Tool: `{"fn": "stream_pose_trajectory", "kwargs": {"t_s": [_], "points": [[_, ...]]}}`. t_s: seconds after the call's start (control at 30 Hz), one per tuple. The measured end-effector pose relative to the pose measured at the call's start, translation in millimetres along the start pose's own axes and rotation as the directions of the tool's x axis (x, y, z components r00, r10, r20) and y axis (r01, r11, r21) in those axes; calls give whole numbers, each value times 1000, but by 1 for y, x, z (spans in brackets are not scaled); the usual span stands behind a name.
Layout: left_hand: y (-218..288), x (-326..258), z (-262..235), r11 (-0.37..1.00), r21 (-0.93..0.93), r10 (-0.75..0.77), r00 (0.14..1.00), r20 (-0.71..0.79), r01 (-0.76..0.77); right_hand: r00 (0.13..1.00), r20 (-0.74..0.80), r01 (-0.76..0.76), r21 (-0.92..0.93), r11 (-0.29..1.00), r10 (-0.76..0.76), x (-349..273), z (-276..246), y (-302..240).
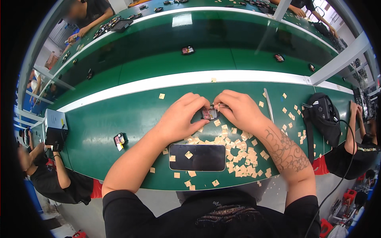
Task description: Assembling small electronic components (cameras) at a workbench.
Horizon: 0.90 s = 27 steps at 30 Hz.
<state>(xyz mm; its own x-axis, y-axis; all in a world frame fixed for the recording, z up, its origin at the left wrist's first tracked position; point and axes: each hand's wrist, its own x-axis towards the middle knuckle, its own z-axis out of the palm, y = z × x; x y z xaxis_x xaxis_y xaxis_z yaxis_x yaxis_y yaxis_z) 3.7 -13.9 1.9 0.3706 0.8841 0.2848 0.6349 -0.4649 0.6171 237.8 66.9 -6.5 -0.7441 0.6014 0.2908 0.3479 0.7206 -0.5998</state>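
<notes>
Between my hands, just above the green bench, is a small black-cased part with a reddish and clear inside. My left hand grips its left side, fingers curled at the top edge and thumb below. My right hand is closed at its upper right corner, pinching something thin and pale that I cannot make out. Many small cream square pieces lie scattered below my right hand. Beside them a dark-screened smartphone lies flat, with a couple of squares on it. A similar black part sits left of my left forearm.
A thin metallic strip lies right of my right hand. Farther right is a black bag with a cable; a dark box stands far left. Behind a white rail, a dark green belt carries several black parts. Other people sit around.
</notes>
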Motion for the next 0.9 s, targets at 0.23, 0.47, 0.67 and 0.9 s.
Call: {"fn": "stream_pose_trajectory", "kwargs": {"t_s": [0.23,0.47,0.67,0.9], "points": [[-3,-1,0,999,33,15,1000,-10,-14,992,51,-123,177,976,116,2,-5,-5],[-2,-3,-2,983,167,80,997,7,-80,967,209,-219,399,890,144,1,-20,6],[-2,-5,-3,978,195,74,997,-2,-72,972,166,-215,333,918,167,3,-20,2],[-2,-5,-1,973,205,110,994,10,-109,994,82,-88,183,979,74,2,-17,0]]}}
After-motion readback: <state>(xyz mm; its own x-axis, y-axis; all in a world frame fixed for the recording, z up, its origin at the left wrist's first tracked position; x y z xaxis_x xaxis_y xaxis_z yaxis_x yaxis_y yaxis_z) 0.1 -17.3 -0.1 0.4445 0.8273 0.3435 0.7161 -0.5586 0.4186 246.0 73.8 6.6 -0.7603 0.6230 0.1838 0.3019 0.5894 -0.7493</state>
